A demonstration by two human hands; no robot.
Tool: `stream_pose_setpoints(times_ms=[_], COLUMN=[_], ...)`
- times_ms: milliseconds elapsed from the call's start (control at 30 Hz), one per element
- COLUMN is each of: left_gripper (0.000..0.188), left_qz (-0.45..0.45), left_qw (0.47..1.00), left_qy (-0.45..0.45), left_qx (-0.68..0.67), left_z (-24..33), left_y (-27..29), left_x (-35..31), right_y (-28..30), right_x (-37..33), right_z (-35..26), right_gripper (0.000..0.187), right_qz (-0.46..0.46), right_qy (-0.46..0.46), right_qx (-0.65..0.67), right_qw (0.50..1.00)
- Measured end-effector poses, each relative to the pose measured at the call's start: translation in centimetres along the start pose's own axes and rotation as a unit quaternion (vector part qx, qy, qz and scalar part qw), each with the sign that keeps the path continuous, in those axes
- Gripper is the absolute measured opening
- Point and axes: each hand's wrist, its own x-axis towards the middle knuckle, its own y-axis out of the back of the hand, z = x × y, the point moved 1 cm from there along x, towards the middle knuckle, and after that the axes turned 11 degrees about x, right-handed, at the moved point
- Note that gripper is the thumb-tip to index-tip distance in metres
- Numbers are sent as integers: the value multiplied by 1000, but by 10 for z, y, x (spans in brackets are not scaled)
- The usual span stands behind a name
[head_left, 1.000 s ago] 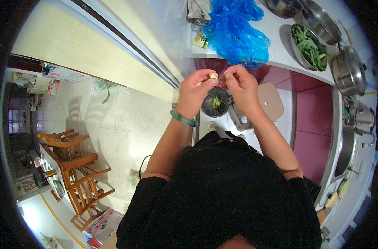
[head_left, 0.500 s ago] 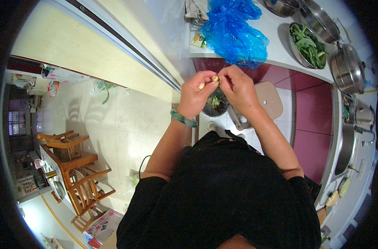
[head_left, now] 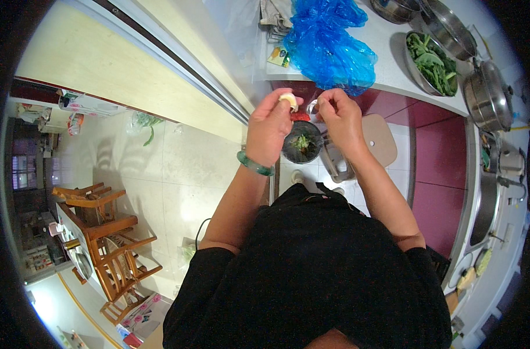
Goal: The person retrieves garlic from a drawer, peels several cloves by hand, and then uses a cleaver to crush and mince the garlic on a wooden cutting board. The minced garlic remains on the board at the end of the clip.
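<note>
Above a dark bin (head_left: 290, 152) with green scraps (head_left: 301, 143) in it, my two hands are apart. My left hand (head_left: 266, 131), with a green bangle at the wrist, is closed on a pale yellow garlic clove (head_left: 288, 101), held between thumb and fingers. Thumb and fingertips of my right hand (head_left: 342, 122) pinch a thin whitish piece of garlic skin (head_left: 312, 106). Something red (head_left: 300, 117) shows below, between the hands; I cannot make out what it is.
Blue plastic bags (head_left: 335, 49) hang over the counter edge ahead. A bowl of leafy greens (head_left: 432, 64) and a lidded steel pot (head_left: 489, 96) stand at the right. Beside the bin is a beige stool (head_left: 381, 139). A sliding door frame (head_left: 201, 75) runs along my left.
My hands have moved apart, the right one drawing away with the whitish skin. My left hand has turned, showing more of the clove. The red thing and more of the bin have come into sight.
</note>
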Motion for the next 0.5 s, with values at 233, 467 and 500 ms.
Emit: stream_pose_setpoints(times_ms=[233, 467, 500], left_gripper=[26, 24, 24], left_qz=[-5, 6, 10], left_qw=[998, 953, 937], left_qy=[0, -110, -141], left_qx=[56, 283, 319], left_z=[-5, 3, 3], left_y=[11, 1, 2], left_x=[3, -4, -3], right_y=[-4, -6, -6], right_x=[1, -1, 0], right_z=[-10, -36, -36], right_gripper=[8, 7, 7], right_qz=[-54, -78, -79], right_qy=[-28, 86, 99], right_qx=[57, -3, -16], right_qw=[997, 993, 992])
